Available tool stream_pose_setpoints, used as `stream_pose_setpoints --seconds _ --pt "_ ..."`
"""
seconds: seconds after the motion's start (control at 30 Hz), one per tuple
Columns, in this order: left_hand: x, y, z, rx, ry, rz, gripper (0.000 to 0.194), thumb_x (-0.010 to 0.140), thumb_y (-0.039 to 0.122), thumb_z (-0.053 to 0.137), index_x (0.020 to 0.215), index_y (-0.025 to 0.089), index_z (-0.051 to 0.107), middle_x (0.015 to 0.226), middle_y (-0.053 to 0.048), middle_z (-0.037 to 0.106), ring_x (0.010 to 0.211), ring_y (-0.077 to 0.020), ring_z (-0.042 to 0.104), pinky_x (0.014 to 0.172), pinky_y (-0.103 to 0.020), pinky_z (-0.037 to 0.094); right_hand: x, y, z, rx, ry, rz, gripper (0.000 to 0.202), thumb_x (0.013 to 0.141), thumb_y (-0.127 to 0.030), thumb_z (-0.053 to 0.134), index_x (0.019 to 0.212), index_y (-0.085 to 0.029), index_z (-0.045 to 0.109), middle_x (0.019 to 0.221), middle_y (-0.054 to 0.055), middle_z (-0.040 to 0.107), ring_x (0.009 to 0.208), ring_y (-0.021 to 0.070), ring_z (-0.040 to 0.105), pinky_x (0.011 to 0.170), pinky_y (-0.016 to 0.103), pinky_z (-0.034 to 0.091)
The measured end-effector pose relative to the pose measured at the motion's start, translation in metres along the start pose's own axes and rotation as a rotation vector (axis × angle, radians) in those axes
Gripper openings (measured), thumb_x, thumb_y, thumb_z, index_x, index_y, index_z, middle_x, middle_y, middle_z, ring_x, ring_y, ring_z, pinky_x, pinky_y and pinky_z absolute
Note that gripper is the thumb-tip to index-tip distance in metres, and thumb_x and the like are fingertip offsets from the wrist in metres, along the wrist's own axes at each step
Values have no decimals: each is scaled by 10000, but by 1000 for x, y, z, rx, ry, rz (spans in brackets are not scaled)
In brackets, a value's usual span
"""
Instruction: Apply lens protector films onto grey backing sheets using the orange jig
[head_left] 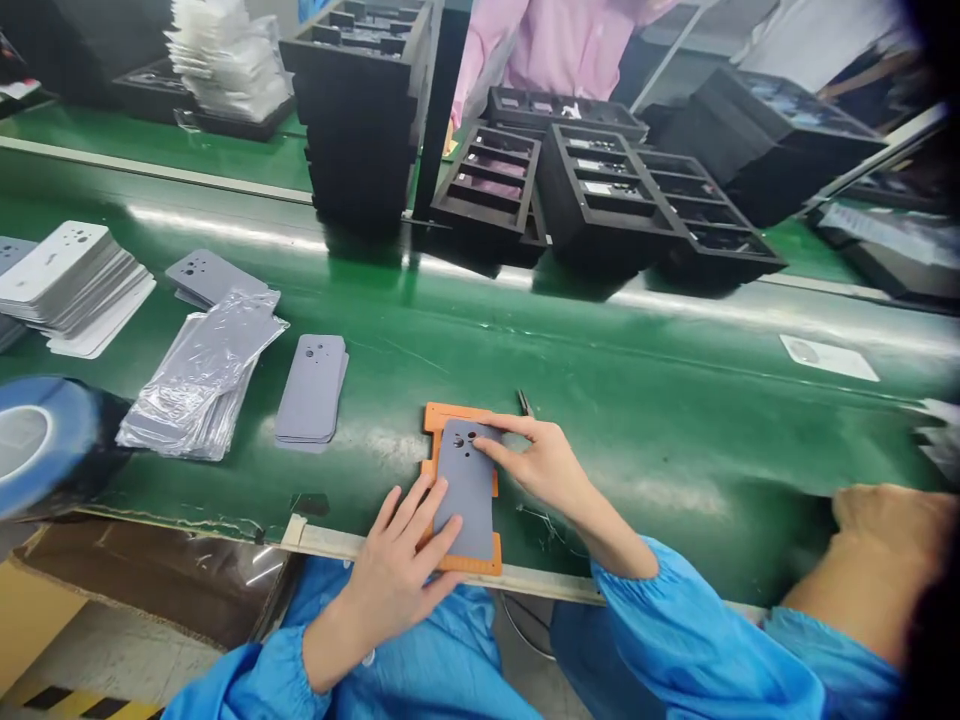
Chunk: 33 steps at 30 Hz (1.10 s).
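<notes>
I'd steady the grey panel (pixel 471 492) under my left grip (pixel 394 572), fingers spread, and square its holed end to the orange frame (pixel 444 412) beneath using my right grip (pixel 551 467), though whether that's pinching I cannot tell.

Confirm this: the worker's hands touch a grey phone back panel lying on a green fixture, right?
Not quite: the fixture is orange, not green, as the head view shows. The left hand and right hand do touch the grey phone back panel.
</notes>
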<state>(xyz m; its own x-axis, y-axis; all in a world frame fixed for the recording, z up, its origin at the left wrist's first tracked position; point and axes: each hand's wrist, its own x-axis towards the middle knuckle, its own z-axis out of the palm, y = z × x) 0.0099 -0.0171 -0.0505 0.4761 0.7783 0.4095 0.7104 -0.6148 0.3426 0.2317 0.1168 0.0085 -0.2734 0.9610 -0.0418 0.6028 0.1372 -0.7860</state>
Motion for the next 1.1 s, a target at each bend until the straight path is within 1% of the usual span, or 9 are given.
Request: stream_pose_setpoints --seconds 0.1,0.17,0.23,0.3,0.6,0.8,0.93,1.0,1.1 --pt "1 0 -1 7 -37 16 459 965 380 635 1362 153 610 1552 -198 499 1494 -369 389 1119 -594 428 0 13 11 -130 88 -171 258 910 -344 672 1132 -247 758 1216 109 711 1136 296 665 1022 496 534" --pt "2 -1 -1 15 -33 18 453 966 386 631 1355 153 615 1543 -194 512 1486 -369 402 1117 -592 427 -1 19 16 -187 96 -221 295 931 -329 647 1205 -245 716 1320 128 647 1239 310 605 1071 531 498" --pt "3 -1 -1 15 -24 17 453 961 383 636 1349 152 620 1535 -194 522 1479 -368 414 1118 -586 426 -2 23 19 -191 79 -231 309 962 -312 611 1260 -256 669 1362 125 618 1283 302 577 1089 534 488" --pt "3 -1 -1 15 -14 18 458 958 381 637 1352 148 621 1527 -195 531 1473 -363 424 1116 -567 433 -3 23 20 -158 82 -249 285 979 -297 594 1257 -260 646 1340 117 626 1267 284 587 1082 513 500" --pt "2 -2 3 -5 50 38 464 955 373 645 1347 126 630 1500 -217 552 1463 -370 440 1104 -536 455 -11 11 19 -102 217 -341 204 969 -233 617 1170 -255 648 1246 113 667 1186 262 632 1041 467 515" --pt "2 -2 3 -23 88 31 441 934 365 678 1296 114 652 1468 -221 583 1468 -365 437 1123 -526 456 -13 8 20 -90 262 -420 181 956 -203 638 1132 -239 656 1104 92 714 1062 250 672 949 454 548" --pt "1 -2 4 -14 79 28 444 938 371 678 1308 128 651 1476 -208 579 1465 -362 443 1134 -529 445 -14 6 19 -126 271 -469 198 952 -186 639 1138 -252 656 1047 67 737 1017 240 677 937 439 541" --pt "0 -3 4 -18 71 29 441 939 378 680 1306 136 654 1479 -201 580 1464 -360 445 1136 -529 440 -13 8 19 -187 255 -449 206 951 -202 632 1150 -249 658 1089 81 726 1048 252 672 951 455 539" --pt "1 -4 3 -22 67 33 436 946 392 675 1298 136 660 1470 -199 589 1465 -358 443 1136 -526 436 -11 13 21 -319 192 -378 295 957 -242 605 1249 -214 640 1255 142 675 1184 292 630 1014 503 527"
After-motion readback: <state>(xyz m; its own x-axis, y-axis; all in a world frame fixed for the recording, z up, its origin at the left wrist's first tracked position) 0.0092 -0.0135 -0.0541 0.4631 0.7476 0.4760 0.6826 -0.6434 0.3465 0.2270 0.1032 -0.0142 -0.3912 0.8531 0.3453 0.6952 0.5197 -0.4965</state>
